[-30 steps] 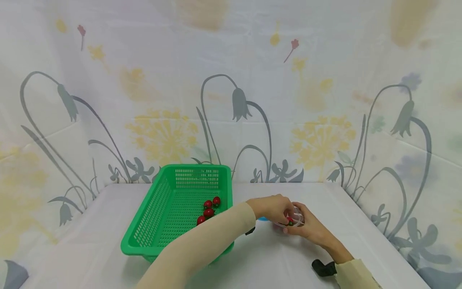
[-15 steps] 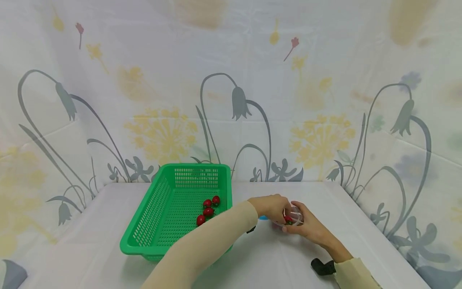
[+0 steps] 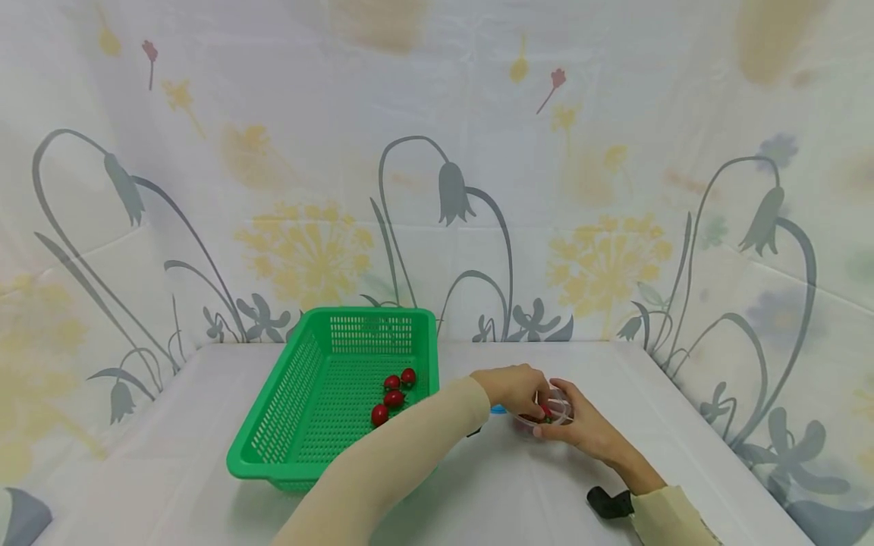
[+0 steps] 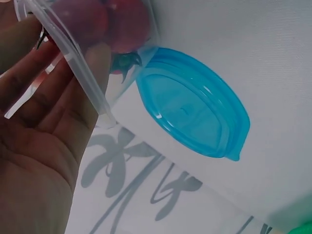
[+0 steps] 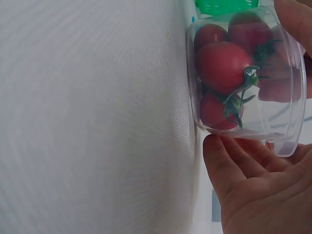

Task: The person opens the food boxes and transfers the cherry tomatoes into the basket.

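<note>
My left hand (image 3: pixel 514 385) reaches down into a clear plastic container (image 5: pixel 273 117), its thumb and fingers pinching a red cherry tomato (image 3: pixel 546 410) at the opening. My right hand (image 3: pixel 589 428) grips the container from the right, thumb at the near side and fingers round the far side. Through the wall, in the right wrist view, several cherry tomatoes (image 5: pixel 222 67) with green stems lie at the bottom. The left wrist view has the left hand's fingers (image 4: pixel 29 95) inside the rim; part of the held tomato is hidden.
A green slotted basket (image 3: pixel 271 398) stands on the white table to the left, with several cherry tomatoes (image 3: pixel 394 400) along its right side. A blue lid (image 4: pixel 190 114) lies beside the container. Behind the table hangs a flower-printed cloth (image 3: pixel 437 250).
My left hand has shifted very slightly at the container's opening, and the tomato in its fingers shows at a changed angle. My right hand keeps its grip; the basket stays put.
</note>
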The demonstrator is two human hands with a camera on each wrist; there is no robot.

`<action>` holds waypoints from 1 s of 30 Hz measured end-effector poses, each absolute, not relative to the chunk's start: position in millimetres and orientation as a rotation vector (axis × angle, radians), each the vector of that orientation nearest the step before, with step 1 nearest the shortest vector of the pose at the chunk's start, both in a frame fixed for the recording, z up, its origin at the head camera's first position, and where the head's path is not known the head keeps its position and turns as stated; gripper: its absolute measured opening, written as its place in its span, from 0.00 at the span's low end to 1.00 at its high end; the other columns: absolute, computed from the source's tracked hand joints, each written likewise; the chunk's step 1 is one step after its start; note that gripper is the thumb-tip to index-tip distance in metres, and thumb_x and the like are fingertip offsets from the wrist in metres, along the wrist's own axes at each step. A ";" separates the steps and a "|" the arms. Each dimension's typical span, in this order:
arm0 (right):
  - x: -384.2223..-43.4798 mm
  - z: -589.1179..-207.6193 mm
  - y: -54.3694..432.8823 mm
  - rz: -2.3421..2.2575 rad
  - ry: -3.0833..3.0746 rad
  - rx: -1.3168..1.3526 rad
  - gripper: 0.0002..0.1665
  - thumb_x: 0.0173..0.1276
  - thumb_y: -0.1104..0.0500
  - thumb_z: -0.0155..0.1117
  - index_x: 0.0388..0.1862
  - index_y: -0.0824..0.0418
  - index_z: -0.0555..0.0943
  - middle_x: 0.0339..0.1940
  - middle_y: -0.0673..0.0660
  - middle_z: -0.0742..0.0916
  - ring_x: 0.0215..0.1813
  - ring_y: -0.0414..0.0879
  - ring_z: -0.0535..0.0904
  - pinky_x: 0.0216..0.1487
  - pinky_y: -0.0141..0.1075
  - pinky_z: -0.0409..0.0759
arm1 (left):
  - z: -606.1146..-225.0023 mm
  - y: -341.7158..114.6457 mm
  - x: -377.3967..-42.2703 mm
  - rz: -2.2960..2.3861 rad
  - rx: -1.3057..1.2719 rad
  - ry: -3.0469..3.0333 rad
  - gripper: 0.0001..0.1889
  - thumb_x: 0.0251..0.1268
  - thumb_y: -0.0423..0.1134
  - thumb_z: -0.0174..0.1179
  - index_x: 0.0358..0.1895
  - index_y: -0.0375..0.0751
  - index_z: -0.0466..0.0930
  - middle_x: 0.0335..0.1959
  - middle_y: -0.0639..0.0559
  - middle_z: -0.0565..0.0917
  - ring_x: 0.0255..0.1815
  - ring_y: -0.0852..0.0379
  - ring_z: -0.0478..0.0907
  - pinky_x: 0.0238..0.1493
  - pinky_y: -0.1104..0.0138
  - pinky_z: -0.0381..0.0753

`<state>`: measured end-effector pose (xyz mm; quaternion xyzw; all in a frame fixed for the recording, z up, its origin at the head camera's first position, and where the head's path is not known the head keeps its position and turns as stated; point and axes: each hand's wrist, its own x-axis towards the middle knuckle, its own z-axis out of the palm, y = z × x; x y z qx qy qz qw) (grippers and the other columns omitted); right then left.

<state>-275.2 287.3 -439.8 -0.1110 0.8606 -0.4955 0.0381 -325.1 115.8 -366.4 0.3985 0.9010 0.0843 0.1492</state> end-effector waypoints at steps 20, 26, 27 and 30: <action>-275.6 -441.7 287.0 -1.478 2.688 -0.369 0.58 0.54 0.50 0.74 0.74 0.63 0.49 0.68 0.63 0.68 0.65 0.57 0.69 0.58 0.46 0.73 | -364.4 110.3 -332.1 0.466 1.113 2.339 0.11 0.57 0.30 0.63 0.42 0.46 0.84 0.35 0.61 0.80 0.38 0.64 0.73 0.39 0.74 0.75; -277.7 -443.5 287.6 -1.491 2.663 -0.371 0.58 0.55 0.50 0.74 0.74 0.63 0.48 0.68 0.62 0.68 0.65 0.56 0.70 0.57 0.41 0.74 | -362.9 108.0 -334.6 0.519 1.079 2.298 0.12 0.54 0.30 0.67 0.41 0.47 0.85 0.34 0.61 0.81 0.37 0.64 0.74 0.37 0.74 0.76; -277.8 -443.3 287.7 -1.489 2.660 -0.374 0.58 0.55 0.50 0.74 0.74 0.63 0.48 0.68 0.63 0.68 0.65 0.56 0.70 0.56 0.41 0.75 | -362.8 107.8 -335.0 0.523 1.084 2.297 0.12 0.54 0.30 0.67 0.41 0.47 0.85 0.34 0.61 0.81 0.37 0.64 0.74 0.37 0.74 0.76; -277.1 -442.6 287.3 -1.502 2.648 -0.375 0.59 0.55 0.50 0.74 0.74 0.63 0.48 0.69 0.63 0.68 0.65 0.56 0.70 0.56 0.40 0.75 | -363.3 107.7 -336.1 0.531 1.100 2.303 0.12 0.53 0.29 0.68 0.40 0.48 0.86 0.34 0.61 0.81 0.37 0.64 0.75 0.36 0.75 0.77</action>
